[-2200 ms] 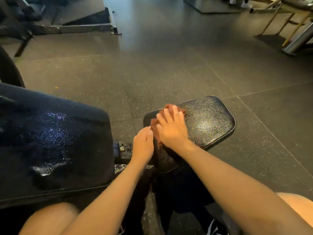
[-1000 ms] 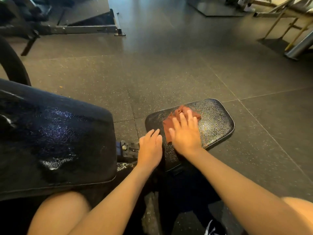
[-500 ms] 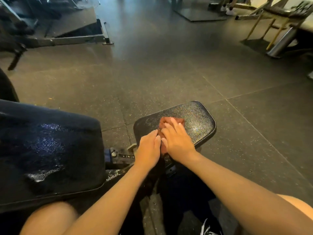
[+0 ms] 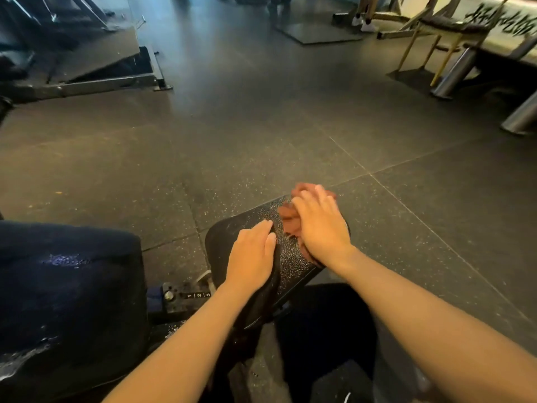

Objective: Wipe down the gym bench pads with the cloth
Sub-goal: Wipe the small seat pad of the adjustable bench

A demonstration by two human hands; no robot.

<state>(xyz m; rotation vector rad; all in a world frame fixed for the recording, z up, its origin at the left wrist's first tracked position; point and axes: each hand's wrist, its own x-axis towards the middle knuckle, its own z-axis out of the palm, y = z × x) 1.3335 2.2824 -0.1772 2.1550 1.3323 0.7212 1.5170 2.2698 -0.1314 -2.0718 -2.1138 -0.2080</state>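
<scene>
Neither grip is closed on anything: both hands lie with fingers straight, pressing rather than holding.

At far left, the large dark padded backrest [image 4: 72, 286] glistens with wet patches on its surface. Just right of it, a metal adjustment bracket [image 4: 186, 298] marked with numbers joins it to the small black textured seat pad [image 4: 290, 263].

The left hand [image 4: 252, 257] rests palm-down on the near left part of that seat pad, apart from the cloth. It is most likely there to brace the body and steady the pad while the other arm works.

The reddish-brown cloth [image 4: 289, 219] lies bunched on the seat pad's far right edge, partly spilling past the rim, which suggests the stroke is covering the pad's border. The right hand [image 4: 321, 228] is spread flat on top of it. An open palm spreads pressure over the fabric and lets it slide, where a pinch would only drag a corner.

Beyond and to the right stretches the speckled dark rubber floor [image 4: 261, 141], with yellow-framed gym equipment [image 4: 421, 33] at the upper right, well apart from the work.
</scene>
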